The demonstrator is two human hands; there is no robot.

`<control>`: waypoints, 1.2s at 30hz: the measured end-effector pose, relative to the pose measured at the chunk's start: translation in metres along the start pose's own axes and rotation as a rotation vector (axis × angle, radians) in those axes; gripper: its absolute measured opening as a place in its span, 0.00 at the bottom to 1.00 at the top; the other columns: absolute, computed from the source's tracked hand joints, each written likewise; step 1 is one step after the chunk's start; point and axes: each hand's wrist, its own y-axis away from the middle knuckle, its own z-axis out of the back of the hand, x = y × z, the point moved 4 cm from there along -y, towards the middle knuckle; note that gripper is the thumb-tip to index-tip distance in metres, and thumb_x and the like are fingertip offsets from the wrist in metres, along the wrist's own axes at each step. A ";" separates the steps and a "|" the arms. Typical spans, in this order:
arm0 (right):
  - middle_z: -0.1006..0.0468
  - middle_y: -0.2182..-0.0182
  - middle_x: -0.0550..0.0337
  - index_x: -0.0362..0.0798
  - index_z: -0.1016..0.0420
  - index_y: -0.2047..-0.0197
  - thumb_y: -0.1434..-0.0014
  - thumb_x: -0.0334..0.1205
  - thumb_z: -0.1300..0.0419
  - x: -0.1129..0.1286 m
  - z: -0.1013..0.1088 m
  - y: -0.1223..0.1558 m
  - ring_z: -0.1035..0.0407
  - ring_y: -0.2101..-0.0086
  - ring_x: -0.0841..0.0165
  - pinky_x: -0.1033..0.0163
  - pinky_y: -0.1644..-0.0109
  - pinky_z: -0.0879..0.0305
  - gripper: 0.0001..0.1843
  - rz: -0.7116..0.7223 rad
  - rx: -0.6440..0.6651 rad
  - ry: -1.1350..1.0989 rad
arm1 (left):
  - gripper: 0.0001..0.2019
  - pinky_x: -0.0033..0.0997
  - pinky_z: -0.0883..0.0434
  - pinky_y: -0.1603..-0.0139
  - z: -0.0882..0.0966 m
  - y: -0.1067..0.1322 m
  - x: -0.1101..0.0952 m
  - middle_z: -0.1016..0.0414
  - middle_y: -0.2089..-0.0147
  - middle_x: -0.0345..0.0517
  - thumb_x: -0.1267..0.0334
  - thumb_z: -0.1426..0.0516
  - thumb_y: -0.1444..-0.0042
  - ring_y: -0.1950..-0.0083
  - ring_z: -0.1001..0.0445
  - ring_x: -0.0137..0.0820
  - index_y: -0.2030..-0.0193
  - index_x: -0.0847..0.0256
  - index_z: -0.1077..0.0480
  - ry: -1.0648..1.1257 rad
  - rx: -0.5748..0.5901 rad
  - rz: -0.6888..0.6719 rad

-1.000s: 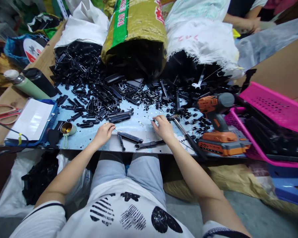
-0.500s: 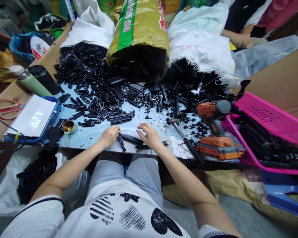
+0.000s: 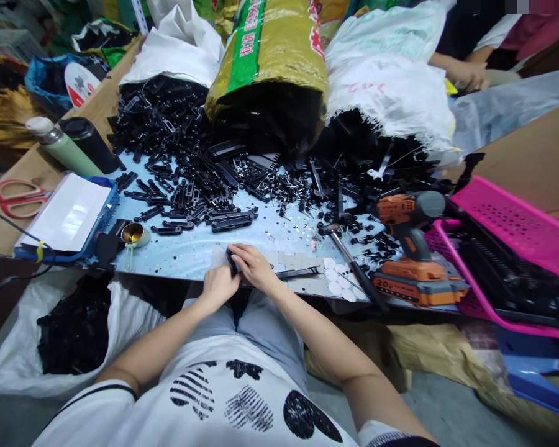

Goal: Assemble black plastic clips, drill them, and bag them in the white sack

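At the front edge of the table my two hands meet on a black plastic part [image 3: 231, 263], seen mostly end-on and partly covered by fingers. My left hand [image 3: 220, 285] is closed around its near end. From above, my right hand [image 3: 256, 267] presses its bent fingers onto the same part. Beside my right wrist lies a long, thin dark piece [image 3: 300, 272] on the table edge. Just beyond my hands is a small row of black jointed parts [image 3: 231, 220].
Heaps of black parts [image 3: 168, 130] spill from sacks at the back. To the right are a hammer [image 3: 351, 261], white discs [image 3: 338, 279], an orange cordless drill [image 3: 412, 248] and a pink basket [image 3: 517, 230]. A metal cup [image 3: 135, 234] stands left. Another person's hands [image 3: 470, 76] show at upper right.
My hands have come together, the right moving left and the left shifting right and nearer to me. The black part between them has turned from lying flat sideways to pointing away. The view shifted slightly.
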 end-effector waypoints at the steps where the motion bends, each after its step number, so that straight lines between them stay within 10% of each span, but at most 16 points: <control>1: 0.30 0.48 0.49 0.49 0.32 0.43 0.33 0.46 0.55 -0.002 -0.002 -0.001 0.36 0.48 0.61 0.52 0.44 0.37 0.21 -0.023 0.000 0.004 | 0.16 0.35 0.30 0.61 -0.004 0.001 -0.007 0.23 0.65 0.56 0.56 0.52 0.40 0.62 0.23 0.42 0.62 0.64 0.26 0.003 0.002 0.030; 7: 0.32 0.45 0.50 0.51 0.33 0.41 0.33 0.47 0.59 0.004 0.002 0.001 0.37 0.46 0.60 0.50 0.43 0.39 0.24 -0.039 0.048 0.036 | 0.16 0.35 0.31 0.61 0.003 0.001 -0.014 0.23 0.66 0.58 0.61 0.53 0.39 0.62 0.23 0.41 0.61 0.66 0.26 -0.029 -0.033 -0.002; 12: 0.42 0.39 0.43 0.45 0.41 0.38 0.41 0.61 0.51 -0.023 0.060 0.050 0.43 0.43 0.55 0.50 0.45 0.41 0.36 0.062 -0.042 0.243 | 0.18 0.37 0.34 0.53 0.026 -0.015 -0.009 0.28 0.50 0.58 0.56 0.55 0.36 0.52 0.28 0.39 0.50 0.63 0.31 -0.189 -0.248 -0.684; 15: 0.27 0.59 0.42 0.42 0.27 0.55 0.47 0.67 0.47 -0.058 0.080 0.079 0.33 0.58 0.56 0.54 0.58 0.37 0.35 0.080 0.064 0.496 | 0.22 0.36 0.34 0.55 0.018 -0.033 -0.022 0.27 0.52 0.59 0.52 0.52 0.37 0.53 0.29 0.38 0.46 0.67 0.34 -0.303 -0.167 -1.082; 17: 0.29 0.75 0.51 0.45 0.27 0.71 0.45 0.66 0.49 -0.068 0.089 0.084 0.34 0.70 0.63 0.60 0.66 0.40 0.30 0.099 0.127 0.563 | 0.23 0.34 0.33 0.61 0.017 -0.041 -0.029 0.26 0.60 0.58 0.50 0.53 0.38 0.59 0.28 0.38 0.54 0.69 0.30 -0.336 -0.142 -1.117; 24: 0.36 0.83 0.59 0.50 0.34 0.76 0.40 0.66 0.60 0.030 0.127 0.064 0.40 0.79 0.68 0.61 0.75 0.48 0.31 0.420 0.282 -0.035 | 0.25 0.29 0.37 0.76 0.070 0.050 -0.024 0.32 0.78 0.46 0.50 0.60 0.35 0.75 0.33 0.30 0.73 0.61 0.32 0.204 -0.241 -1.102; 29: 0.36 0.79 0.59 0.52 0.36 0.71 0.40 0.67 0.71 0.087 0.070 0.063 0.37 0.77 0.67 0.59 0.72 0.39 0.35 0.492 0.018 -0.570 | 0.32 0.29 0.34 0.74 0.078 0.103 -0.037 0.33 0.80 0.44 0.44 0.69 0.37 0.77 0.33 0.29 0.71 0.59 0.31 0.629 -0.336 -1.197; 33: 0.34 0.58 0.48 0.54 0.34 0.57 0.40 0.63 0.71 0.055 0.005 0.042 0.35 0.56 0.57 0.46 0.53 0.37 0.32 -0.018 -0.401 -0.288 | 0.36 0.35 0.29 0.60 0.059 0.086 -0.034 0.26 0.65 0.52 0.35 0.68 0.43 0.60 0.27 0.36 0.59 0.58 0.28 0.559 -0.612 -1.080; 36: 0.36 0.50 0.49 0.53 0.37 0.50 0.39 0.55 0.58 0.010 0.001 -0.006 0.41 0.48 0.55 0.45 0.47 0.41 0.22 0.009 -0.354 -0.217 | 0.35 0.39 0.30 0.55 0.043 0.046 -0.018 0.26 0.58 0.53 0.32 0.59 0.47 0.53 0.28 0.40 0.50 0.55 0.29 0.270 -0.607 -0.967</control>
